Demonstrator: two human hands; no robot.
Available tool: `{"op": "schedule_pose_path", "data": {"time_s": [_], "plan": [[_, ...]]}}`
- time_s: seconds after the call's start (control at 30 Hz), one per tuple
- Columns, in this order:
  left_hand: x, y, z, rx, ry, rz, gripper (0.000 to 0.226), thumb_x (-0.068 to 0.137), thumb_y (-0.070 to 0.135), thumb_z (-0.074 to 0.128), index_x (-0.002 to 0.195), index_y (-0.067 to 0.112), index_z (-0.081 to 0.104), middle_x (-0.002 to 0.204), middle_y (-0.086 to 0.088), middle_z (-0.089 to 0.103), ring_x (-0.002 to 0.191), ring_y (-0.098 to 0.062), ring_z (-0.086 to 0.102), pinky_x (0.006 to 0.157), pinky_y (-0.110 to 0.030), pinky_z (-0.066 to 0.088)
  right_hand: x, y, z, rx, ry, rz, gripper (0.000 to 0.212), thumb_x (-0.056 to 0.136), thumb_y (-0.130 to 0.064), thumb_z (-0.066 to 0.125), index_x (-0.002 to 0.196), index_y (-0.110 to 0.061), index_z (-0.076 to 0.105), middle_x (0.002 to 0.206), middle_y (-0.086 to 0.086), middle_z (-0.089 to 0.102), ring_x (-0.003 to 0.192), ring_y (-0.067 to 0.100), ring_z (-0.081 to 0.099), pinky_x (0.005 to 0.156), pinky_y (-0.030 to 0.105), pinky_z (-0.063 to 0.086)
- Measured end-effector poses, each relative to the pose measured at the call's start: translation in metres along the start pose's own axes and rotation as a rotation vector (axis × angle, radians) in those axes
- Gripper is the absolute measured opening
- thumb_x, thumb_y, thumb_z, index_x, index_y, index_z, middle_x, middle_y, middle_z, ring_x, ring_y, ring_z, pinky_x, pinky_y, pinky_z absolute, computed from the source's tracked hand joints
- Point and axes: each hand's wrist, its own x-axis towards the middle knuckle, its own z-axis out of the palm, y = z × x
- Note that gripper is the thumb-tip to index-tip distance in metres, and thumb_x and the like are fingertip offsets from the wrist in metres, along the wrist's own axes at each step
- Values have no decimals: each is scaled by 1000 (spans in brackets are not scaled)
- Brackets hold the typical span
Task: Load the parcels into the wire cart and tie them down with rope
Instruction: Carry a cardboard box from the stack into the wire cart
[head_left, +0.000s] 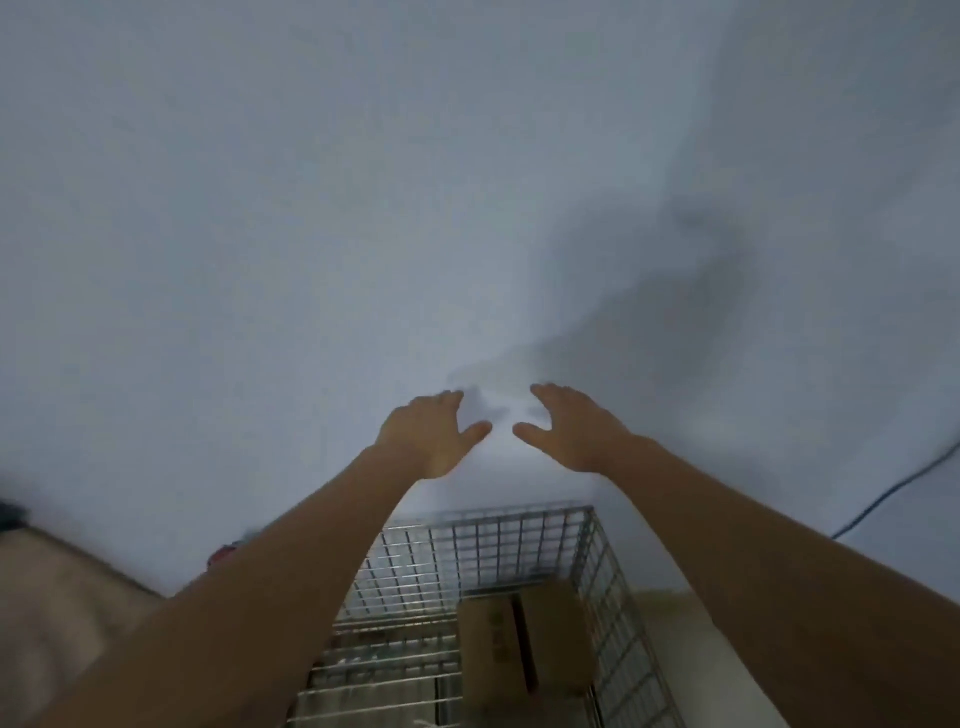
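The wire cart (498, 535) stands against a pale wall at the bottom middle of the view. A brown cardboard parcel (524, 644) lies inside it, toward its right side. My left hand (431, 436) and my right hand (571, 431) are both stretched out high above the cart, near the wall. Their fingers are straight and spread, palms facing each other, and neither holds anything. No rope shows.
A pale wall (363, 208) fills most of the view, with my arms' shadow on it at the right. A dark cable (893, 493) runs down the wall at the far right. Tan floor (62, 623) lies at the bottom left.
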Motion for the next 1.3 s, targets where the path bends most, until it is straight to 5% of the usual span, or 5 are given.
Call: {"op": "schedule_pose_path", "data": {"time_s": [0.2,0.43,0.7,0.97,1.3], "plan": [[-114,-32,-175,137,251,-133,88,91,78,30,160,23,21,167,0,20,152,-22,21,121,-44,22,-45,-128,-132,-228,56,-229,89,89,-76,41,160,-26,19,165,4,24,151,26,22,122,46,23],[-298,-74,-256,229,397,-411,86,92,77,31,159,23,23,166,0,23,150,-25,26,119,-46,28,-124,-268,-155,-242,59,-512,90,88,-79,40,160,-30,16,168,0,19,153,23,19,123,45,21],[-509,-136,-278,249,431,-714,78,89,76,33,148,24,41,151,-7,49,132,-31,49,105,-46,44,-217,-440,-114,-236,-9,-785,89,88,-76,44,160,-30,17,166,-2,23,150,23,27,120,44,28],[-678,-228,-271,170,381,-998,92,85,84,29,155,24,28,157,-6,42,139,-33,43,110,-50,38,-305,-599,-37,-206,-21,-1070,86,85,-75,45,157,-33,24,162,0,34,142,26,41,107,41,39],[-744,-337,-240,115,326,-1101,88,89,79,32,160,28,21,165,-2,28,150,-31,27,120,-50,27,-284,-696,33,-129,-123,-1011,93,81,-82,43,158,-32,25,163,3,32,143,27,39,114,45,37]]}}
